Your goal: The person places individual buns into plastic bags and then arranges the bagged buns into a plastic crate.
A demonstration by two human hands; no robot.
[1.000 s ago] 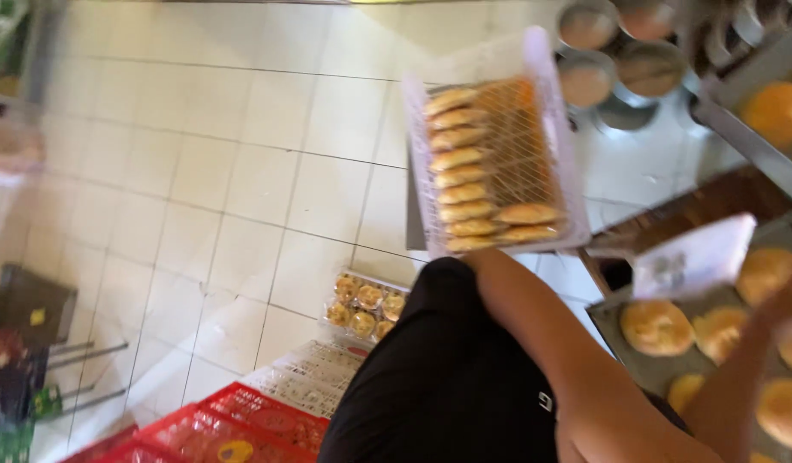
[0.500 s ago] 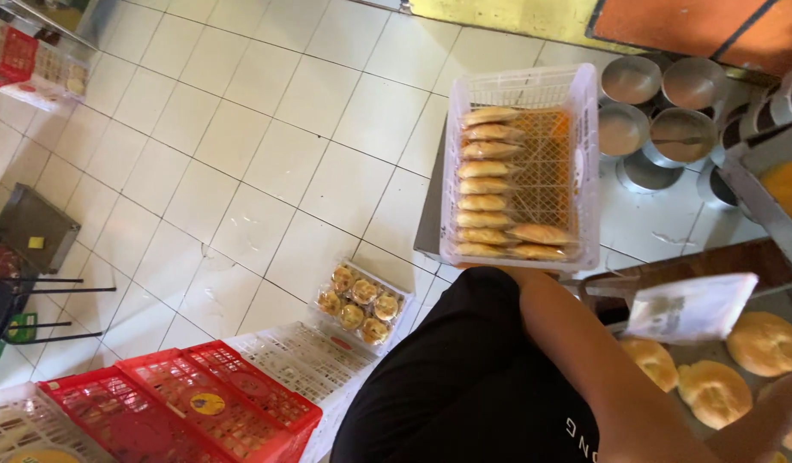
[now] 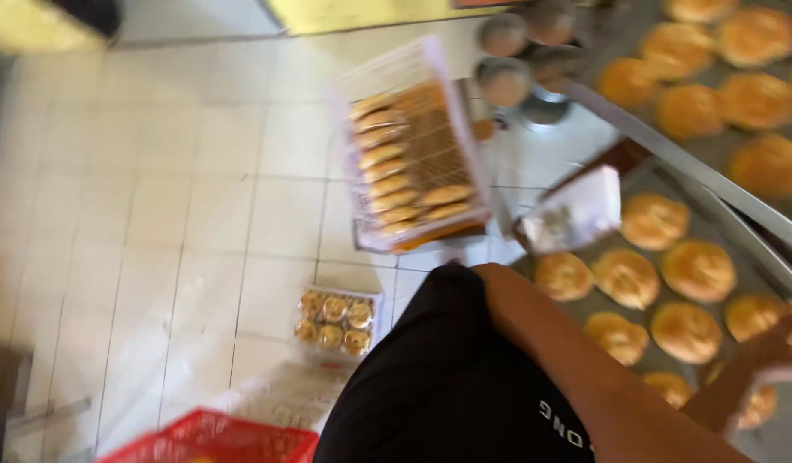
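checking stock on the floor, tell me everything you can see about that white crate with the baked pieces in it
The white crate is a rectangular plastic basket with meshed walls, sitting on the pale tiled floor and seen from above, slightly blurred. A row of elongated golden-brown baked pieces lines its left side, with two more lying across the near end; the rest shows a bare orange-brown grid bottom. No hand touches it. A metal tray of round buns lies to its right.

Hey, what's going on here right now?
A person in dark clothes stands at a metal tray of round golden buns, one arm reaching across it. The picture is blurred and both hands are hard to make out. On the white tiled floor sit a white crate of long pastries, a clear box of small cakes and a red crate.
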